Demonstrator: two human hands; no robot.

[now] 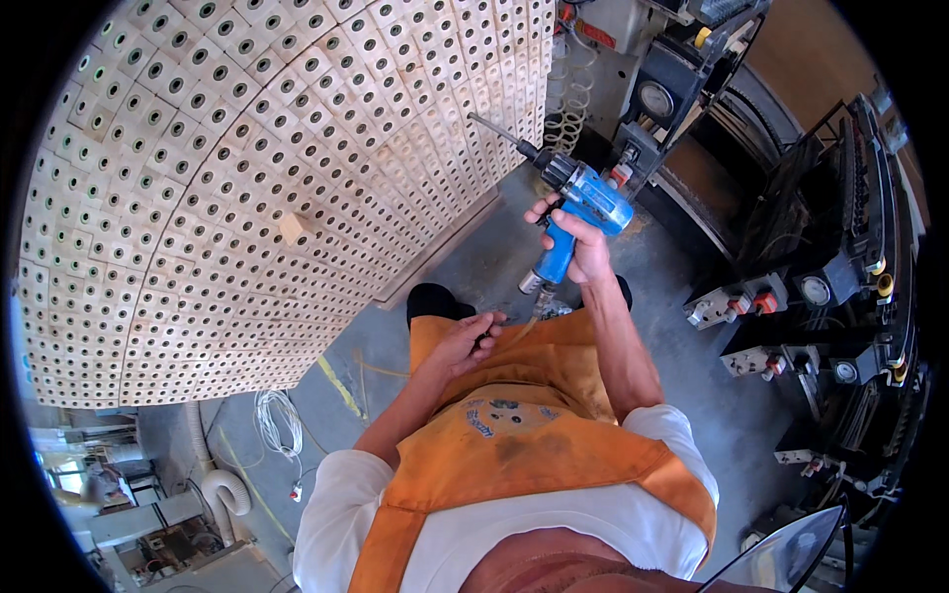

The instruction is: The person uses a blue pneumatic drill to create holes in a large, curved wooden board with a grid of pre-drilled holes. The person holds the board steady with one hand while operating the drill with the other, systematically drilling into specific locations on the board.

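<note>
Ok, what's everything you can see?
drill: one, blue, upper centre
thin hose: one, yellowish, below drill
blocks: many, pale, stacked left
jutting block: one, pale, stack face
spring hose: one, whitish, top centre
cable: one coil, white, lower left
ribbed hose: one, beige, lower left
machines: several, dark, right
gauges: at least three, white-faced, right
floor: one, grey, below
apron: one, orange, lower centre
shirt: one, white, under apron
left hand: one, bare, centre
right hand: one, bare, on drill
</note>
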